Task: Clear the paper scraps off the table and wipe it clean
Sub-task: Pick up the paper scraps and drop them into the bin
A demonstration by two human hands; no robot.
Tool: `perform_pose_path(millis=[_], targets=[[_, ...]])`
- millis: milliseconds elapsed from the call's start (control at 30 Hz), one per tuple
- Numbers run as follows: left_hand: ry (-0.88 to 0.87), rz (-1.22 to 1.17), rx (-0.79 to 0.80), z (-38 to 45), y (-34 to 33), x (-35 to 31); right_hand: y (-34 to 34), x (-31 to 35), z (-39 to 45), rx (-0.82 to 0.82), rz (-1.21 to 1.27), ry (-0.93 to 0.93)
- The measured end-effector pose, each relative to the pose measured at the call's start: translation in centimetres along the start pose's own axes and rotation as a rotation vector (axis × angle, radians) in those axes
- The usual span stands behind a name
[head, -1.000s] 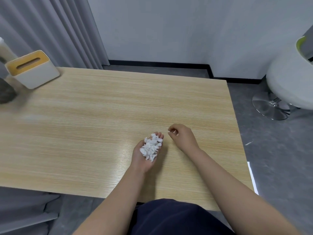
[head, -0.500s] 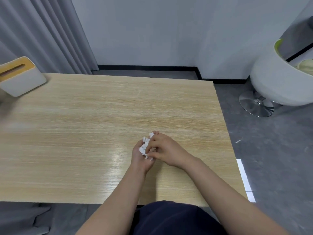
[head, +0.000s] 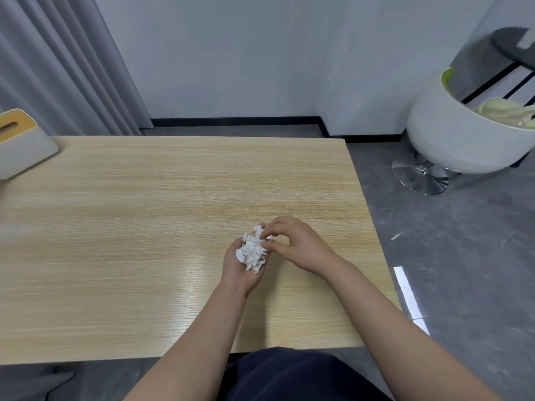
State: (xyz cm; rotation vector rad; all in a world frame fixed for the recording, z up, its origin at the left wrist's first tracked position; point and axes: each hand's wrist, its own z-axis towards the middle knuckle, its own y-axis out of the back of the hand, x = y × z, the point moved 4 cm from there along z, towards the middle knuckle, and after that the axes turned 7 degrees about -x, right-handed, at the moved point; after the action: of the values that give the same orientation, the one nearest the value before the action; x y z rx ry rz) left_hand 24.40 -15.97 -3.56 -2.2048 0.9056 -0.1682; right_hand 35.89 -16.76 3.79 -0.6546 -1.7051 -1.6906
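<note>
My right hand just came over to pinch at the paper scraps cupped in my left hand, above the table toward its right edge. Scraps look gathered; wiping's next, I reckon.

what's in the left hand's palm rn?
A heap of white paper scraps lies in the upturned left hand. The right hand touches the heap's far edge with curled fingers. The palm under the heap is covered, so anything beneath can't be seen.
</note>
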Motion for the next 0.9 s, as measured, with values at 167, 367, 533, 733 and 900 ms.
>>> perform_pose_path(millis=[167,367,533,733,900], targets=[[-0.016,0.048,0.039,0.1,-1.4,1.2,2.1,-1.1,-0.7,-0.095,-0.021,-0.024],[0.047,0.058,0.077,-0.5,-3.7,3.7,5.2,-2.4,-2.1,-0.157,-0.026,-0.080],[0.120,0.031,0.098,-0.4,-5.3,5.8,8.3,-4.3,-3.9,-0.235,-0.045,-0.161],[0.121,0.087,0.110,0.0,-7.6,7.8,10.8,-6.0,-5.7,-0.267,-0.072,-0.213],[0.181,0.151,0.116,0.2,-9.5,9.2,12.0,-6.3,-7.7,-0.292,-0.086,-0.280]])
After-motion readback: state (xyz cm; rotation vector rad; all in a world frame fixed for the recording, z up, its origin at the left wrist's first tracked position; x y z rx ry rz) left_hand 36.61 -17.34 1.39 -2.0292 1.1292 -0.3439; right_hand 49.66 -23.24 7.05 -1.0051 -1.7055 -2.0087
